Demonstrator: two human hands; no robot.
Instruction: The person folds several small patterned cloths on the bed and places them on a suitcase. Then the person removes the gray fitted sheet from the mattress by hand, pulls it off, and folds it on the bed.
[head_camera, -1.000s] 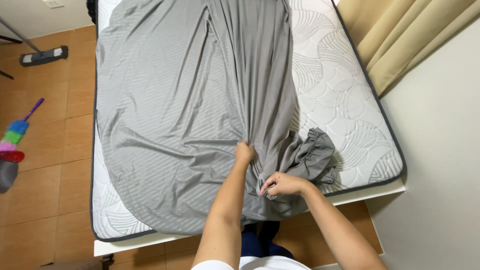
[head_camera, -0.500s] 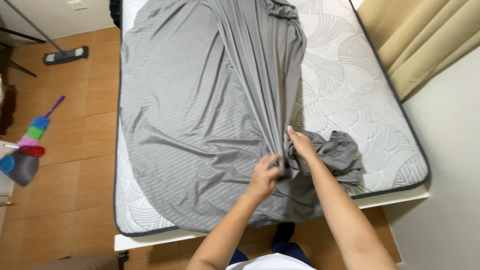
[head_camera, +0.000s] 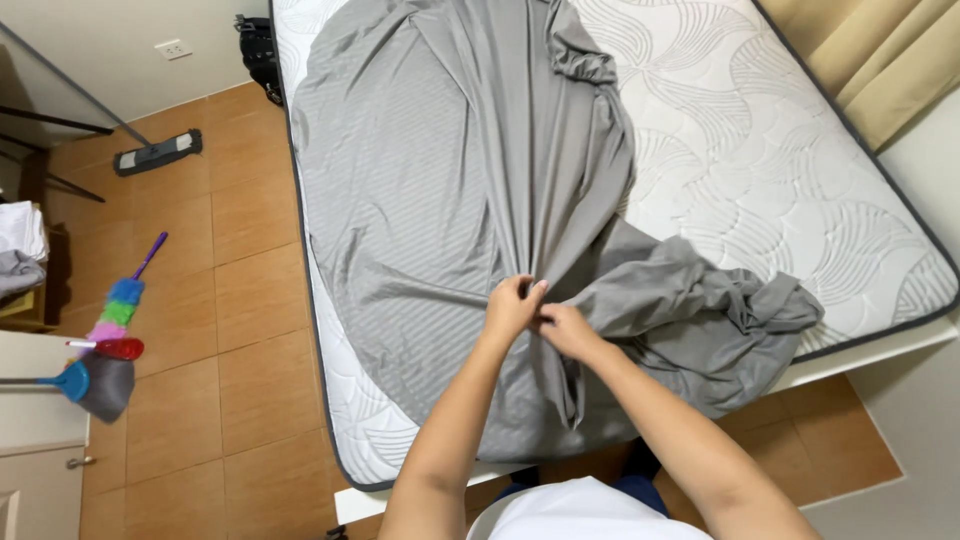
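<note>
A grey fitted sheet (head_camera: 440, 180) lies spread over the left half of a white quilted mattress (head_camera: 790, 170). Its right part is bunched into a crumpled heap (head_camera: 720, 310) near the foot edge. My left hand (head_camera: 512, 305) and my right hand (head_camera: 565, 330) meet at the middle of the sheet's near part, side by side and touching. Both pinch a gathered ridge of the grey fabric, which radiates in folds away from my fingers.
A flat mop (head_camera: 155, 152) lies on the tiled floor at the left. A rainbow-coloured duster (head_camera: 125, 300) and a blue and red tool lean by a white cabinet (head_camera: 35, 450). Beige curtains (head_camera: 870, 60) hang at the right. A dark bag (head_camera: 258, 50) stands by the wall.
My view has shifted so the bed sits further right. My right hand has come in from the bunched corner to join my left, and the gathered fold has lifted higher.
</note>
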